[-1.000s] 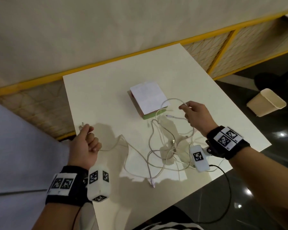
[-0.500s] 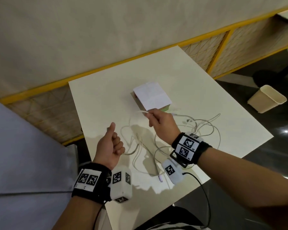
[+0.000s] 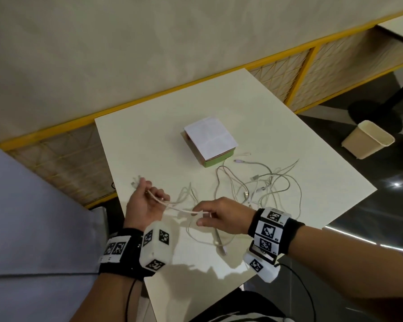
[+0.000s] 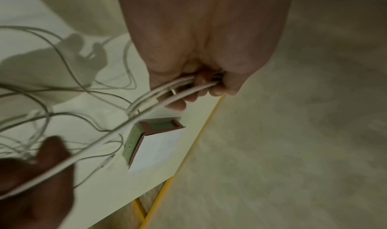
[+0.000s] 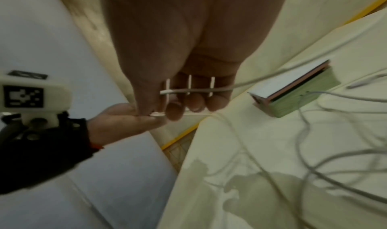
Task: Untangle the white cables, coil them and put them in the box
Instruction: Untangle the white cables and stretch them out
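My left hand grips a bundle of white cable strands, with plug ends poking out past the thumb. One strand runs taut from it to my right hand, which pinches it between thumb and fingers above the table's near part. The rest of the tangled white cables lies loose on the table to the right. The box, green-sided with a white lid lying on top, sits beyond both hands near the table's middle; the left wrist view shows a gap into it.
The cream table ends close to my body and at a yellow-framed partition on the left. A beige bin stands on the dark floor to the right, near a black chair base.
My right hand has come from the box side across to the left and nearer, meeting the left hand. The left hand has moved right and now holds several strands. The loose tangle lies further right.
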Demonstrator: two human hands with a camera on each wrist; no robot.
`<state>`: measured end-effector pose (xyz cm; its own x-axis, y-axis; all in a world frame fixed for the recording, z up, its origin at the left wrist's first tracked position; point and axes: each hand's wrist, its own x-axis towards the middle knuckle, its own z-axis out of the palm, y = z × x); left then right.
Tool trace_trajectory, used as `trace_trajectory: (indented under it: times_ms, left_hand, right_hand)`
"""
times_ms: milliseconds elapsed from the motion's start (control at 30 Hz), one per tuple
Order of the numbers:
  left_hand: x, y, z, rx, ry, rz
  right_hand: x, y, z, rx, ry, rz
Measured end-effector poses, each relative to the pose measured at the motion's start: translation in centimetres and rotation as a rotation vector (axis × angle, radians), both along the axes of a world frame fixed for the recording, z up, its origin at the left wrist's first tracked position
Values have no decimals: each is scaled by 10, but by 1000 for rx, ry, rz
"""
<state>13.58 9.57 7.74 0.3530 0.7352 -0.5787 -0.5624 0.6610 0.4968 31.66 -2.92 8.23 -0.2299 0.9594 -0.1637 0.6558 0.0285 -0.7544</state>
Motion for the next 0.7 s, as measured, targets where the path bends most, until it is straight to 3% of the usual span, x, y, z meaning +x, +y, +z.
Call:
trace_trajectory:
  times_ms: [133,233,500,700]
  left_hand:
    - [-20,18,7,95,-104,184]
    - [-37,29,14,145,-100,285]
    - [-74,37,-1,135,35,405]
    - [-96,44,-36,72,-17,548]
  right_hand:
    - [45,-11,-24,-149,-343,-137]
    - [102,-17,-34,-191,-496,-294]
    - [214,-32,-15,-144,-594,-681]
    - [226,-40,-23,-303,-586,-658]
